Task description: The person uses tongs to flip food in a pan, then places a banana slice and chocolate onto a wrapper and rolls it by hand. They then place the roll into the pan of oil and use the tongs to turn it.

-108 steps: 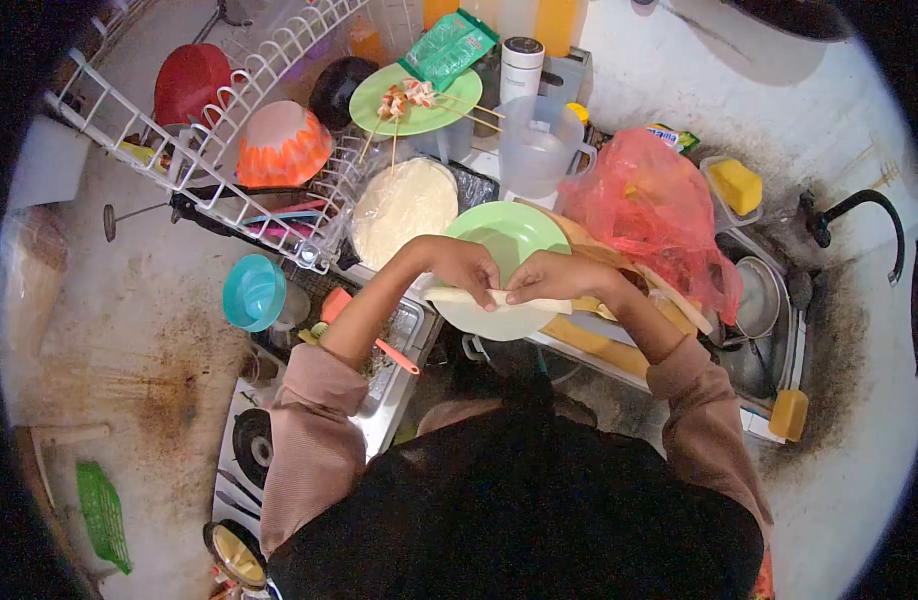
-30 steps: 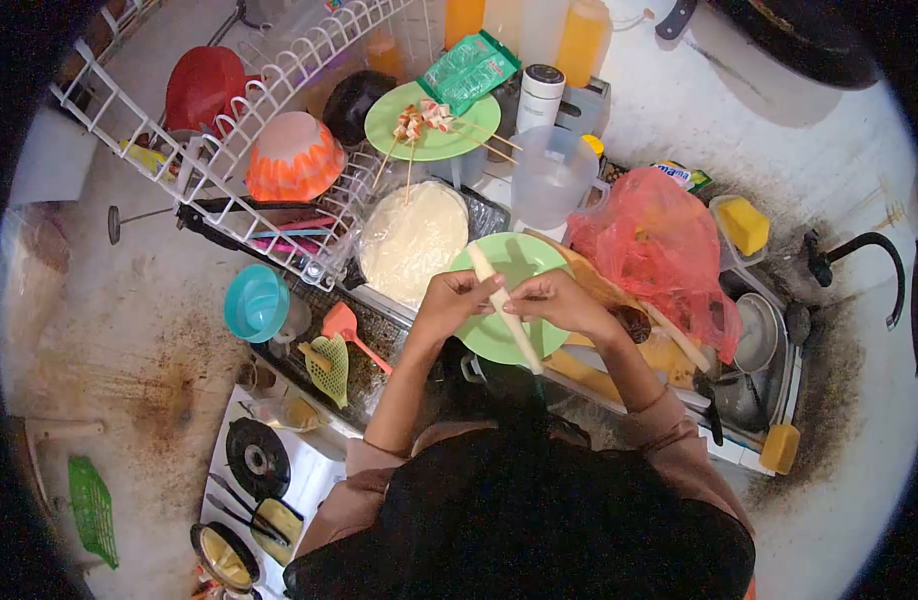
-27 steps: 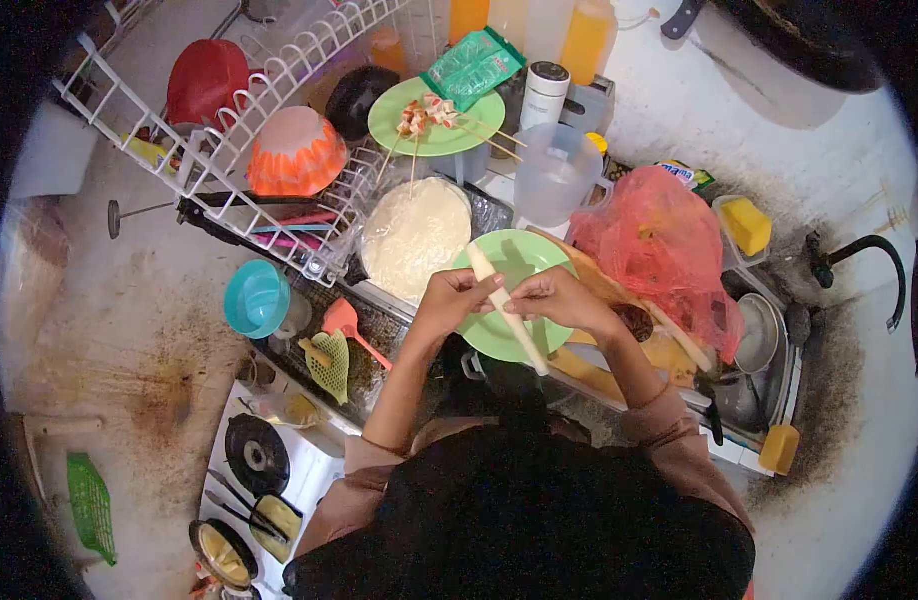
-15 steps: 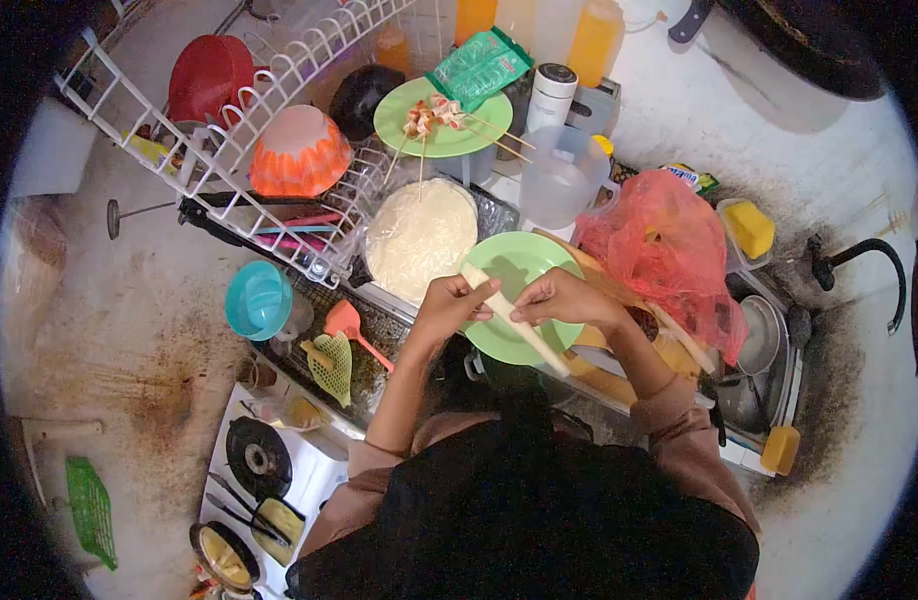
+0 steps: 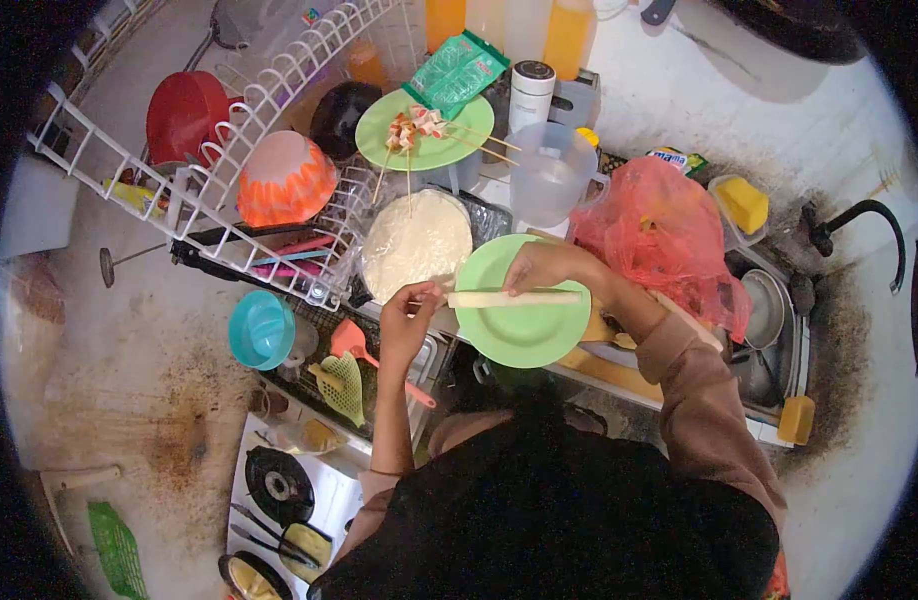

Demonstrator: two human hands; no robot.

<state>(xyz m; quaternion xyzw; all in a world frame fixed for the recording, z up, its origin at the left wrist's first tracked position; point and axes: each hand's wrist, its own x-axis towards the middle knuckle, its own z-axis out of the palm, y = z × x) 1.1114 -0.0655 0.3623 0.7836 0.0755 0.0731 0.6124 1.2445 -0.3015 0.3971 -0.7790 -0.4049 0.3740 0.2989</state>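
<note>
A long pale roll (image 5: 554,297), like rolled-up dough sheet, is held level above a green plate (image 5: 524,345). My right hand (image 5: 549,266) pinches it from above, near its middle. At its left end is my left hand (image 5: 407,312), thumb and fingertips closed together; whether they grip the roll's tip or something thin beside it is too small to tell. Just behind my left hand lies a stack of round pale wrapper sheets (image 5: 419,245) on clear plastic. Farther back, another green plate (image 5: 459,155) carries skewers (image 5: 404,132) with red-and-white pieces.
A white dish rack (image 5: 169,200) with an orange bowl (image 5: 287,180) stands at left. A clear jug (image 5: 551,175) and red plastic bag (image 5: 644,220) are behind the plate, with the sink (image 5: 774,370) at right. A coral spatula (image 5: 351,338) lies front left.
The roll has turned from slanting to level. My left hand has shifted left to its end, and my right hand now pinches it from above. The camera view has moved slightly.
</note>
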